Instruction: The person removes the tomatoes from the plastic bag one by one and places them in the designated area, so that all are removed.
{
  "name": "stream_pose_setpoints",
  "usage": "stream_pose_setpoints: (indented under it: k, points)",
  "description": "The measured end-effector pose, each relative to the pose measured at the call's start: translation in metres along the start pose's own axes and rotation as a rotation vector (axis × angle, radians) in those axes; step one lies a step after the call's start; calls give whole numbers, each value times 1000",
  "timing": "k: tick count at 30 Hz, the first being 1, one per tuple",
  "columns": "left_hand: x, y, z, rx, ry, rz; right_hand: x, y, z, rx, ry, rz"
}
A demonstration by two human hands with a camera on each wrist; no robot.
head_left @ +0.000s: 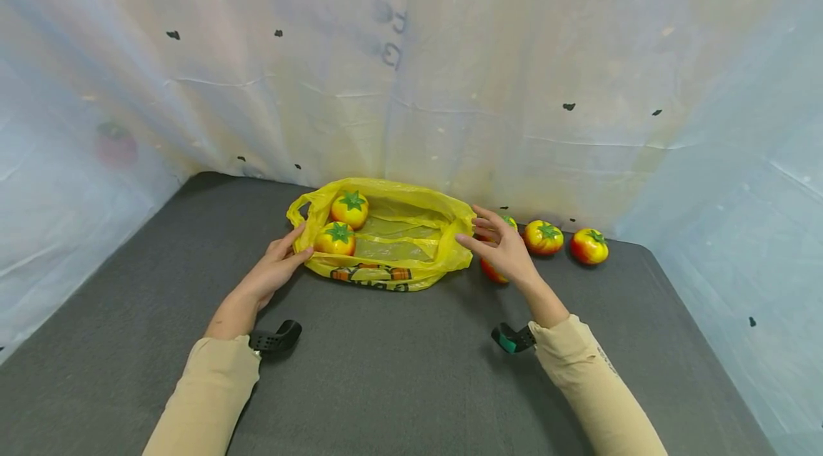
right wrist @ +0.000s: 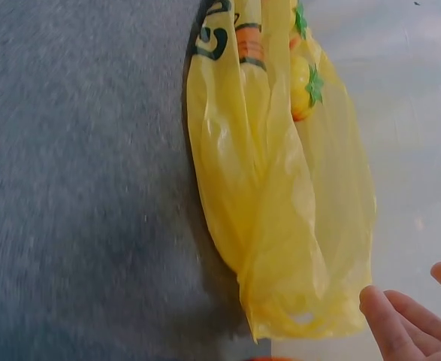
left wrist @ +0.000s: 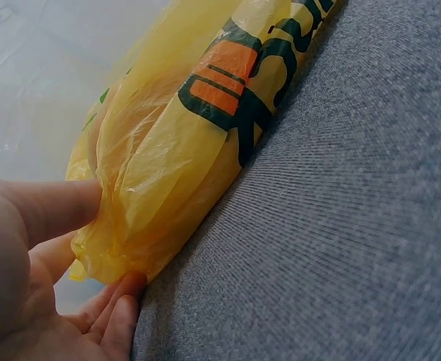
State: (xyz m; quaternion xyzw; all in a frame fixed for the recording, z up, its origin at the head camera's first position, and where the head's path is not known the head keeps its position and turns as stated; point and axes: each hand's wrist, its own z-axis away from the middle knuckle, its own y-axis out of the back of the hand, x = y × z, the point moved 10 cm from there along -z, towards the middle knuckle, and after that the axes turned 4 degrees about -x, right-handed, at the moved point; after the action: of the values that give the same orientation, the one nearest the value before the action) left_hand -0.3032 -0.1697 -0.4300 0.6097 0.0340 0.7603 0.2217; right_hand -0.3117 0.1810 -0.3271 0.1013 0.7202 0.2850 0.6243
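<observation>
A yellow plastic bag [head_left: 392,274] lies with its mouth spread open on the dark table. Inside its left part sit two red-and-yellow toy tomatoes with green star-shaped tops, one tomato [head_left: 350,211] behind the other tomato [head_left: 334,239]. My left hand [head_left: 273,271] holds the bag's left end, thumb on the near side and fingers behind and beneath the gathered plastic [left wrist: 122,226]. By the bag's right end is my right hand [head_left: 508,252], its fingers spread apart. A fingertip [right wrist: 372,301] meets the bag's edge in the right wrist view, without curling round it.
Several more toy tomatoes lie right of the bag, including a tomato [head_left: 543,237] and the outermost tomato [head_left: 589,246]; two are partly hidden by my right hand. A pale plastic sheet [head_left: 450,84] hangs behind the table [head_left: 398,370]. Each wrist wears a black strap mount [head_left: 276,338].
</observation>
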Motion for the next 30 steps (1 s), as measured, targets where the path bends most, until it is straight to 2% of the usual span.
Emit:
stream_pose_setpoints:
  k: [16,25,28,30]
  points:
    - [0,0,0,5,7,0,-15,-41,-13,-49,61,-96]
    - [-1,0,0,7,4,7,-21,-62,-22,-83,41,-103]
    - [-1,1,0,12,5,4,-34,-68,-19,-105,26,-98]
    - [-1,1,0,16,7,3,-36,-73,-20,-115,20,-105]
